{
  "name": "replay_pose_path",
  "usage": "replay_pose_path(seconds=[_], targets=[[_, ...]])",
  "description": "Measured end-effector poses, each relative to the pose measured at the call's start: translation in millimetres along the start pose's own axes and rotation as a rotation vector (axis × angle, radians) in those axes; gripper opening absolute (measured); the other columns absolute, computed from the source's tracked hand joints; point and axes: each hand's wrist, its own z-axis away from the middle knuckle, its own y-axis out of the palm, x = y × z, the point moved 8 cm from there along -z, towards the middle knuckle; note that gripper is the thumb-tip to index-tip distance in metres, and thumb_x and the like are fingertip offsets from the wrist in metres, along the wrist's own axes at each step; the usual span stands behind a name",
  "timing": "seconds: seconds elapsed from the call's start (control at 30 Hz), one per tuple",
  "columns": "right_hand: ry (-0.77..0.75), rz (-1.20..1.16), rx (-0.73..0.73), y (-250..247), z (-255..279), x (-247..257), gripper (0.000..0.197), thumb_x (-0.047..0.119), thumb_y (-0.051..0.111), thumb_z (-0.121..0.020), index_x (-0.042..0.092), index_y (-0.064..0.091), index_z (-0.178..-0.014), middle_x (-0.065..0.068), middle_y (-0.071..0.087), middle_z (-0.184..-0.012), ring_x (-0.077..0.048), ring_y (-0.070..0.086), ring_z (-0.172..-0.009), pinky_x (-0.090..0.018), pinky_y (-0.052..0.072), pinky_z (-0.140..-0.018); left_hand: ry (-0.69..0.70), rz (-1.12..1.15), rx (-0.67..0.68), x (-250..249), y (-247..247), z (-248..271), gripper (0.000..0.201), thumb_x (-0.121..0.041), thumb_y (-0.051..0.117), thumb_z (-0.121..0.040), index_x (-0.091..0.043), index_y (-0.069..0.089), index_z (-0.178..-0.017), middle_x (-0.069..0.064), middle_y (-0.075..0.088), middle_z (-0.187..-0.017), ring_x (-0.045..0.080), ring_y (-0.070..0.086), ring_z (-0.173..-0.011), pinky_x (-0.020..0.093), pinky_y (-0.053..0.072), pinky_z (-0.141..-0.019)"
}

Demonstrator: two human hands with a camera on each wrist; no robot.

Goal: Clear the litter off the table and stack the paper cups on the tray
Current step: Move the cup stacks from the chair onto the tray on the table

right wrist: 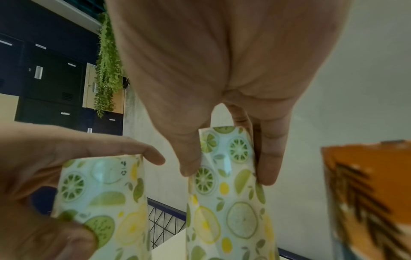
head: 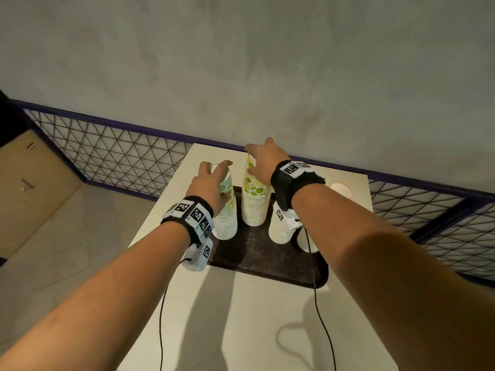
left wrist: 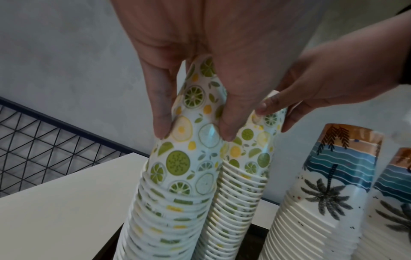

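Observation:
Several upside-down stacks of paper cups stand on a dark tray (head: 263, 254) on the white table (head: 241, 317). My left hand (head: 214, 178) (left wrist: 194, 134) grips the top cup of the left citrus-print stack (head: 227, 223) (left wrist: 177, 176) from above, thumb and fingers on opposite sides. My right hand (head: 263, 163) (right wrist: 228, 174) grips the top of the taller citrus-print stack (head: 254, 207) (right wrist: 229, 219) beside it in the same way. The two stacks lean close together. Two shorter palm-print stacks (head: 280, 228) (left wrist: 329, 193) stand at the tray's right, partly hidden by my right wrist.
A single white cup (head: 340, 190) stands on the table behind the tray at the right. A wire-mesh fence (head: 112, 153) with a dark rail and a grey wall run behind the table. Camera cables (head: 160, 330) hang from both wrists over the table's front.

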Motion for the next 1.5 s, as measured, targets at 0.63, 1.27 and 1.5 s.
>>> replay_pose_path(seconds=[0.63,1.27,1.5], targets=[[0.003,0.003,-0.014,12,29,13,0.062,0.037,0.065,-0.096,0.029,0.039,-0.151,-0.017,0.041,-0.143,-0.037,0.063,-0.111,-0.039,0.055,-0.092,0.056,-0.019,0.07,2,-9,-30,0.086,-0.017,0.075,-0.085,-0.044,0.026,-0.15,0.011,0.03,-0.148,0.037,0.06,-0.117,0.043,0.057,-0.092],[-0.034,0.052,0.006,10,36,15,0.064,0.033,0.065,-0.095,0.027,0.037,-0.152,-0.018,0.04,-0.14,-0.039,0.061,-0.112,-0.041,0.055,-0.092,0.191,-0.291,0.03,-28,-36,-27,0.134,-0.064,0.085,-0.058,-0.034,0.003,-0.16,0.011,0.007,-0.167,0.038,0.007,-0.153,0.058,0.016,-0.121],[-0.042,-0.15,0.009,-18,52,-2,0.093,0.033,0.069,-0.09,0.019,0.011,-0.161,-0.02,0.04,-0.144,-0.036,0.053,-0.125,-0.04,0.049,-0.099,0.369,-0.129,0.053,-78,-42,-16,0.142,-0.051,0.092,-0.056,-0.029,-0.001,-0.161,0.009,0.022,-0.162,0.03,0.021,-0.149,0.047,0.035,-0.115]])
